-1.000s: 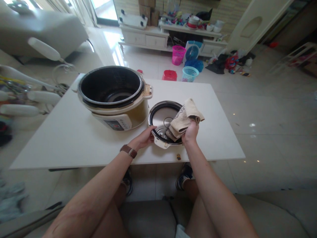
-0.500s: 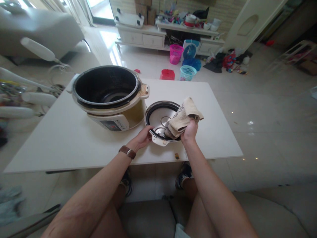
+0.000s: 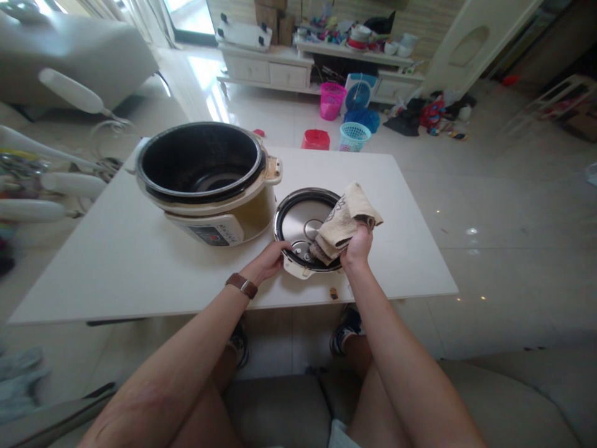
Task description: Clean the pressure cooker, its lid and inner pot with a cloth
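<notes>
A white counter (image 3: 405,249) spreads across the middle of the frame, bearing an open-topped cooker (image 3: 209,208) left of centre and, near its front edge, a brownish scrap (image 3: 333,293) (too small to identify).

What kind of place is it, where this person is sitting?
It is probably a living room in a home. Signs of this are the cushioned grey seat under the person, the low white cabinet along the far wall, and the pink basket on the tiled floor.
</notes>
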`<state>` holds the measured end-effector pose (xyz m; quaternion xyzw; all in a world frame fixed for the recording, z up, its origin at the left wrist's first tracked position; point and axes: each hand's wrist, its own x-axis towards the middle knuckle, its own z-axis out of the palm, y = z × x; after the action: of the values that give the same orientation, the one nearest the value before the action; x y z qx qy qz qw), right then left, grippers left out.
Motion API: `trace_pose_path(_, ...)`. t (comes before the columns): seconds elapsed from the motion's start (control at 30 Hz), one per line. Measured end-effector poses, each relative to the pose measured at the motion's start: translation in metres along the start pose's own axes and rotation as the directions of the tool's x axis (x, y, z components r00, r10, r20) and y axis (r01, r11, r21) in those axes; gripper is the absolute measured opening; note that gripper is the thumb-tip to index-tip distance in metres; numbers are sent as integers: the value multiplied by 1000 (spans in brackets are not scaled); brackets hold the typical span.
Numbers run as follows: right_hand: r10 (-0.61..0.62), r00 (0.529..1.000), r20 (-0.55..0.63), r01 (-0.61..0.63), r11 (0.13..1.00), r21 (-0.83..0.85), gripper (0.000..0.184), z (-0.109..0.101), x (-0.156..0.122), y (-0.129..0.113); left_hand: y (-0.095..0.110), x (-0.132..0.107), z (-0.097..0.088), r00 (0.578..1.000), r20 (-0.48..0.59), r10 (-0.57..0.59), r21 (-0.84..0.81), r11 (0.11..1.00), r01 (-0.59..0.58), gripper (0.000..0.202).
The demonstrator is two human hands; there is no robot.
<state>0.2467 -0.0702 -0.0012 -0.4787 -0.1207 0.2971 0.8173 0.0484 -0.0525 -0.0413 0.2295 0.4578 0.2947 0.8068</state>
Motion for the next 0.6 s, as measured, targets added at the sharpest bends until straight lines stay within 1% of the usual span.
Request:
trace_pose_path(0.2, 22, 1000, 5, -22, 1000, 2, 34, 2, -3, -2, -5, 6, -3, 998, -30, 50, 30, 998, -49, 21)
trace_pose_path(0.33, 22, 1000, 22, -22, 1000, -2, 35, 2, -3, -2, -5, 6, -3, 995, -44, 87, 36, 996, -85, 29)
trace_pose_path(0.43, 13, 1000, 23, -13, 1000, -17, 36, 1, -3, 0, -5, 3, -2, 996, -29, 87, 41, 995, -86, 34)
trace_pose_path(0.6, 6, 1000, 20, -6, 1000, -20, 36, 1, -4, 0, -4, 0, 1, 999, -32, 41, 62, 997, -39, 32)
